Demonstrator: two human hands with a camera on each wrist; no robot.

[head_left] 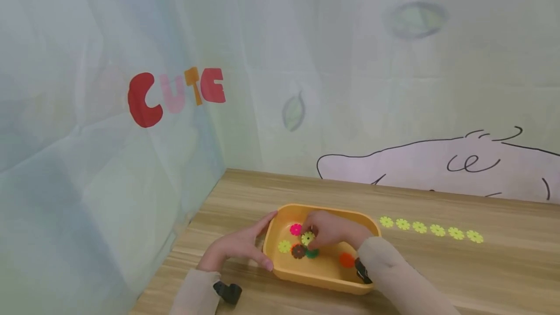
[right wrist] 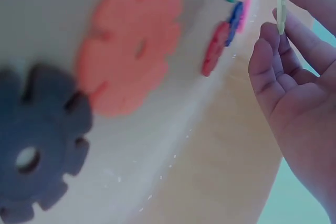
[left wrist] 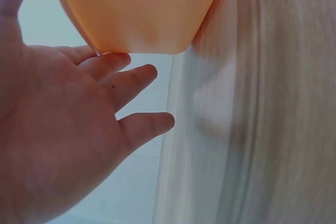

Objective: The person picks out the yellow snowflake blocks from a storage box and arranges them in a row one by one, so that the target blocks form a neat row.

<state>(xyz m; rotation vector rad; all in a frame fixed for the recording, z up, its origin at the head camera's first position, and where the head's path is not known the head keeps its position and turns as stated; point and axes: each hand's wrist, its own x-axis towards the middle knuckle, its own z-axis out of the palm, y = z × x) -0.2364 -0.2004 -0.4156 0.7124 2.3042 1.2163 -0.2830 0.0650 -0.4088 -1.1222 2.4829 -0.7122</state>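
Observation:
My right hand reaches into an orange plastic tub and pinches a yellow-green notched disc. Seen edge-on in the right wrist view, that disc sits between thumb and fingertips. At the tub's left end my left hand is spread, thumb and fingertips right at the rim; the left wrist view shows its fingers mostly straight. Under the right hand lie a pink disc, another yellow-green disc, a brown one and a partly covered green one.
An orange-red disc lies at the tub's right side, beside a dark disc in the right wrist view. Several yellow-green discs form a row on the wooden table to the right. Cloth walls stand behind and left.

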